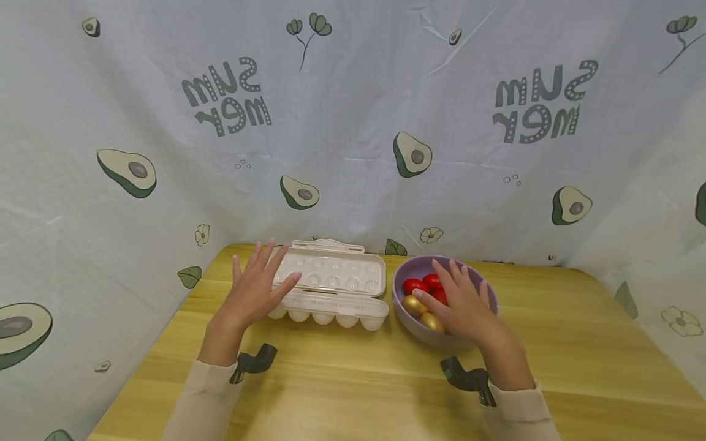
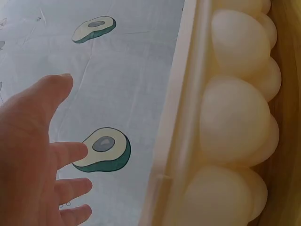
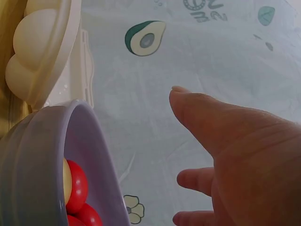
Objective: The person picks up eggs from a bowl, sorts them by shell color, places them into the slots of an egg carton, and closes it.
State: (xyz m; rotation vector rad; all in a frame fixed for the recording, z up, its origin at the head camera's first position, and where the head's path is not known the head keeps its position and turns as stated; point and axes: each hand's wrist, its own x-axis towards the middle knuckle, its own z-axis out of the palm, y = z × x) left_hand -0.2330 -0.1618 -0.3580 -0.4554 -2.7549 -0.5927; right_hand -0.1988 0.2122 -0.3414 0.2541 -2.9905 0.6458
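A cream plastic egg carton [image 1: 333, 301] lies with its lid folded back on the wooden table, its rounded cups facing the front. To its right stands a purple bowl [image 1: 406, 267] with red eggs [image 1: 415, 286] and gold eggs [image 1: 432, 321] inside. My left hand [image 1: 252, 295] hovers over the carton's left end, fingers spread and holding nothing. Above the bowl my right hand [image 1: 466, 303] is spread too, covering part of its contents. Carton cups [image 2: 235, 117] fill the right of the left wrist view. The bowl's wall [image 3: 35, 165] shows at left in the right wrist view.
The wooden table [image 1: 331, 386] reaches back to a pale curtain [image 1: 353, 110] printed with avocados and lettering. A dark camera mount sits on each wrist, the left mount [image 1: 256, 360] and the right mount [image 1: 466, 376].
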